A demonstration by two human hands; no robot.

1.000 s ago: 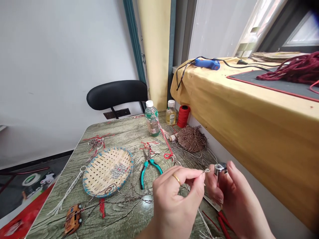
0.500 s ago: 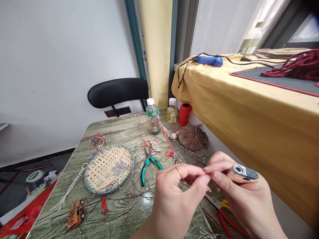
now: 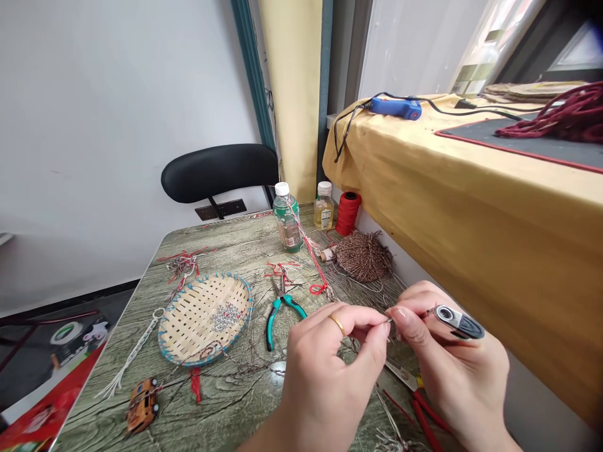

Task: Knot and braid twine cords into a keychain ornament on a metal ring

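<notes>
My left hand (image 3: 334, 351), with a gold ring on one finger, pinches a thin dark cord (image 3: 389, 320) between thumb and forefinger. Close beside it, my right hand (image 3: 452, 358) is closed, its thumb and forefinger pinched at the same strand. Tucked in the right hand's fingers is a small silver-and-black object (image 3: 458, 322) with a round end; its kind is unclear. Most of the cord is hidden by the fingers. Below the hands lie red-handled scissors (image 3: 426, 417), partly covered by the right hand. Teal-handled pliers (image 3: 272, 320) rest left of my left hand.
A woven basket (image 3: 188, 314) holds small silvery beads. Near it lie a toy car (image 3: 142, 405) and a braided white cord (image 3: 136, 351). Behind stand a green-labelled bottle (image 3: 287, 220), a small jar (image 3: 324, 207), a red thread spool (image 3: 347, 213) and a brown cord bundle (image 3: 362, 257).
My fingertips have drawn slightly apart, showing a bit of dark cord between them. The right hand has tilted a little, and the view has shifted slightly.
</notes>
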